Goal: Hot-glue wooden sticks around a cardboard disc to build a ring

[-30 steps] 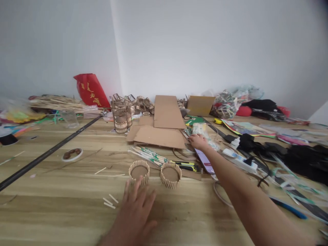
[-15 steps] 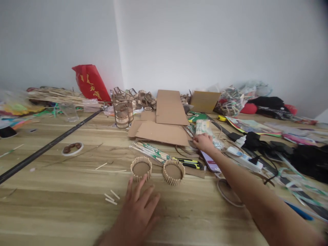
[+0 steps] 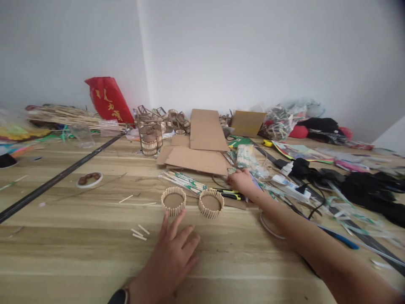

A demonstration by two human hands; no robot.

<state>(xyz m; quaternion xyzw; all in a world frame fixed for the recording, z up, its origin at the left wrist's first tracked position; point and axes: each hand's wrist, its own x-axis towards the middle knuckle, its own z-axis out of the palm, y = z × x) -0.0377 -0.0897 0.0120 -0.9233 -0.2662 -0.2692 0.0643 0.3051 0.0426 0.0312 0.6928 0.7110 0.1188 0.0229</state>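
Observation:
My left hand [image 3: 174,249] rests over the table with its fingers spread, its fingertips at the near rim of a round cardboard tray edged with short sticks [image 3: 173,202]. A second stick-edged round tray [image 3: 211,204] sits just to the right. My right hand [image 3: 242,182] reaches forward beside the flat cardboard pieces [image 3: 198,159], fingers curled together; what they hold, if anything, is hidden. Below that hand lie yellow-and-black utility knives [image 3: 230,194]. A phone [image 3: 255,181] is partly covered by the right wrist. To the hand's left is a plastic packet of sticks [image 3: 183,180].
Loose short sticks [image 3: 139,233] lie left of my left hand. A white tape ring with brown beads [image 3: 90,180] is farther left. Finished stick baskets [image 3: 149,141] and a red bag [image 3: 109,101] stand at the back. A power strip [image 3: 291,187] and cables spread to the right.
My right hand has moved nearer and slightly left, from beside the plastic packet at the back toward the knives. My left hand stays spread by the left tray. The view has shifted slightly.

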